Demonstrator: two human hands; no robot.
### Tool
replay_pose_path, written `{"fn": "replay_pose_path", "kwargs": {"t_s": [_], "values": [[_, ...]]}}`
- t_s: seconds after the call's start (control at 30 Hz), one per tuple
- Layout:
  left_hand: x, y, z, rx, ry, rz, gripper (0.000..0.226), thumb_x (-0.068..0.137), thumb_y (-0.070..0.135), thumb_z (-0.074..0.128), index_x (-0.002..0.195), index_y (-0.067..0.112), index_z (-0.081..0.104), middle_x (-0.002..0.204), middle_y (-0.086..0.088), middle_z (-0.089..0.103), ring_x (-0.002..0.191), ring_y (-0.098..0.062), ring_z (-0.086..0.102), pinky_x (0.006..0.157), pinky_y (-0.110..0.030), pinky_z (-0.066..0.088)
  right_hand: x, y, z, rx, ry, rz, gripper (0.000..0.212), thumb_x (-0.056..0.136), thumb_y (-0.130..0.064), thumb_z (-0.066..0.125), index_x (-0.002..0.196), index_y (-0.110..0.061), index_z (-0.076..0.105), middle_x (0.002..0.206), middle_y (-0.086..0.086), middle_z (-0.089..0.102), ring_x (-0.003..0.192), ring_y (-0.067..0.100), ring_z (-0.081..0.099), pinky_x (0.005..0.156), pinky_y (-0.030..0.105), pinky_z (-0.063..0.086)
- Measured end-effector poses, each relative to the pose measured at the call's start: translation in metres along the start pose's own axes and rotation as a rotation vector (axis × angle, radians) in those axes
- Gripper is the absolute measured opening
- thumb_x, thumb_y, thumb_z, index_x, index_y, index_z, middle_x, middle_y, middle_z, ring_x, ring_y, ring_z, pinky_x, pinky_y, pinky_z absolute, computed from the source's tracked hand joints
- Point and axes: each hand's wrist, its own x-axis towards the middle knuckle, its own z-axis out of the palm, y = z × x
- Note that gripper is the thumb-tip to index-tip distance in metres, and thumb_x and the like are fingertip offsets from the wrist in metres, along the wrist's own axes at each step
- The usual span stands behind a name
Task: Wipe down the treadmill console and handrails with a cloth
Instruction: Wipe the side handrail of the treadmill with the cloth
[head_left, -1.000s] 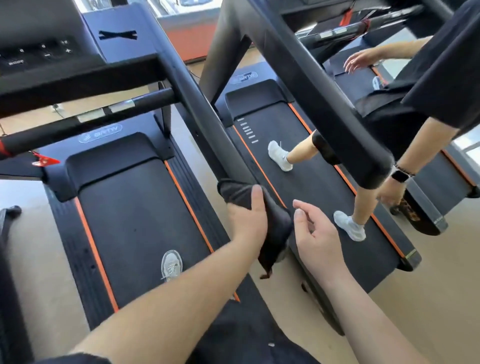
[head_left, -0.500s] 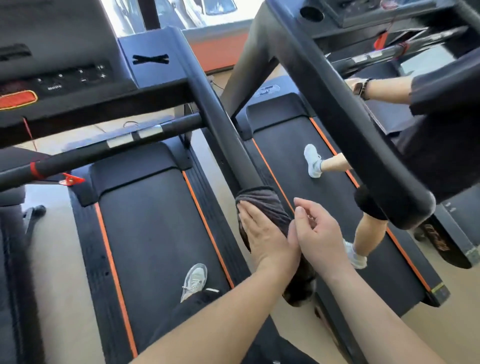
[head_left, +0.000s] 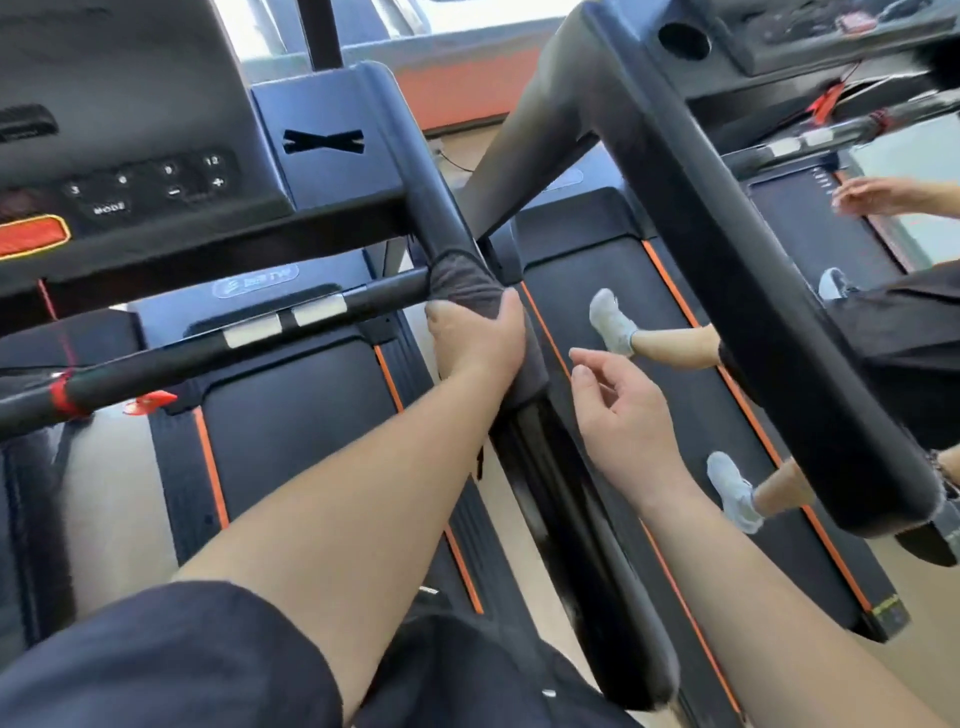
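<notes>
A dark grey cloth (head_left: 460, 278) is wrapped around the black right handrail (head_left: 431, 208) of my treadmill, close to where the crossbar (head_left: 208, 353) meets it. My left hand (head_left: 475, 338) grips the cloth around the rail. My right hand (head_left: 618, 410) hovers just right of the rail, fingers apart, holding nothing. The console (head_left: 130, 156) with its buttons and a red stop key sits at the upper left.
A second treadmill stands to the right, its thick black handrail (head_left: 753, 291) crossing the view. Another person (head_left: 893, 332) walks on its belt (head_left: 649, 415) in white shoes. A narrow strip of beige floor (head_left: 114, 499) shows left of my treadmill's belt (head_left: 301, 431).
My left hand slid the cloth up the handrail from its lower end towards the console. My right hand came off the cloth and now hangs apart. The view tilted upward.
</notes>
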Motion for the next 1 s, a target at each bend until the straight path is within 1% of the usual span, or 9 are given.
{"fn": "replay_pose_path", "kwargs": {"t_s": [0.1, 0.27, 0.43, 0.57, 0.63, 0.73, 0.8, 0.9, 1.0], "values": [[0.010, 0.010, -0.006, -0.104, -0.034, -0.093, 0.093, 0.084, 0.067, 0.066, 0.144, 0.007, 0.030, 0.147, -0.010, 0.047, 0.128, -0.033, 0.053, 0.090, -0.034, 0.038, -0.012, 0.006, -0.005, 0.018, -0.001, 0.027, 0.023, 0.101, -0.024, 0.056, 0.119, -0.026, 0.069, 0.100, -0.013, 0.070, 0.094, 0.009, 0.065, 0.090, 0.028, 0.052], [-0.027, -0.025, -0.004, -0.293, -0.076, -0.049, 0.105, 0.082, 0.066, 0.069, 0.160, 0.017, 0.020, 0.161, -0.003, 0.036, 0.145, -0.025, 0.039, 0.113, -0.036, 0.032, -0.048, 0.033, -0.015, 0.047, 0.053, 0.083, 0.023, 0.102, -0.023, 0.055, 0.120, -0.022, 0.070, 0.083, -0.012, 0.062, 0.070, 0.007, 0.054, 0.074, 0.021, 0.044], [-0.125, -0.092, 0.020, 0.458, 0.010, 0.578, 0.094, 0.090, 0.052, 0.045, 0.158, -0.005, 0.013, 0.165, -0.033, 0.006, 0.153, -0.049, 0.005, 0.127, -0.054, 0.008, -0.067, 0.039, -0.023, 0.072, 0.076, 0.103, 0.024, 0.102, -0.024, 0.056, 0.121, -0.022, 0.070, 0.108, -0.013, 0.071, 0.097, 0.002, 0.067, 0.090, 0.023, 0.051], [-0.083, -0.056, 0.002, 0.901, -0.069, 0.703, 0.094, 0.085, 0.056, 0.047, 0.159, 0.005, 0.020, 0.169, -0.019, 0.001, 0.154, -0.045, -0.006, 0.125, -0.059, -0.002, -0.092, 0.051, -0.048, 0.076, 0.097, 0.126, 0.021, 0.102, -0.021, 0.057, 0.117, -0.026, 0.070, 0.101, -0.010, 0.072, 0.084, 0.006, 0.064, 0.079, 0.013, 0.048], [-0.062, -0.027, -0.003, 1.097, -0.135, 0.757, 0.079, 0.086, 0.054, 0.040, 0.153, 0.013, 0.041, 0.170, -0.010, 0.014, 0.156, -0.037, -0.010, 0.123, -0.059, -0.009, -0.111, 0.061, -0.061, 0.072, 0.111, 0.162, 0.021, 0.102, -0.021, 0.056, 0.117, -0.025, 0.071, 0.100, -0.007, 0.072, 0.077, 0.004, 0.060, 0.078, 0.016, 0.048], [-0.063, -0.019, 0.000, 1.312, -0.193, 0.850, 0.066, 0.092, 0.049, 0.023, 0.132, 0.021, 0.067, 0.149, -0.004, 0.053, 0.154, -0.033, 0.015, 0.123, -0.059, -0.009, -0.140, 0.078, -0.079, 0.084, 0.148, 0.208, 0.023, 0.102, -0.023, 0.056, 0.120, -0.023, 0.070, 0.108, -0.006, 0.072, 0.083, 0.002, 0.061, 0.084, 0.020, 0.048], [-0.094, -0.040, 0.003, 1.363, -0.214, 0.988, 0.065, 0.093, 0.044, 0.020, 0.113, 0.022, 0.077, 0.117, 0.000, 0.073, 0.130, -0.029, 0.047, 0.125, -0.055, 0.002, -0.158, 0.085, -0.090, 0.081, 0.166, 0.242, 0.024, 0.102, -0.024, 0.055, 0.121, -0.024, 0.070, 0.108, -0.010, 0.072, 0.087, 0.000, 0.062, 0.083, 0.013, 0.047], [-0.178, -0.089, 0.016, 1.271, -0.325, 1.214, 0.059, 0.090, 0.042, 0.028, 0.090, 0.018, 0.082, 0.082, 0.000, 0.075, 0.092, -0.029, 0.059, 0.112, -0.047, 0.030, -0.178, 0.094, -0.100, 0.101, 0.200, 0.277, 0.024, 0.102, -0.023, 0.055, 0.120, -0.023, 0.071, 0.108, -0.012, 0.072, 0.090, -0.003, 0.065, 0.083, 0.014, 0.048], [-0.256, -0.150, 0.024, 1.262, -0.607, 1.411, 0.032, 0.088, 0.036, 0.047, 0.082, 0.023, 0.075, 0.082, 0.001, 0.068, 0.087, -0.027, 0.054, 0.098, -0.043, 0.035, -0.192, 0.105, -0.105, 0.093, 0.221, 0.290, 0.025, 0.103, -0.021, 0.054, 0.120, -0.020, 0.071, 0.111, -0.016, 0.070, 0.096, -0.014, 0.061, 0.082, 0.003, 0.045]]}}
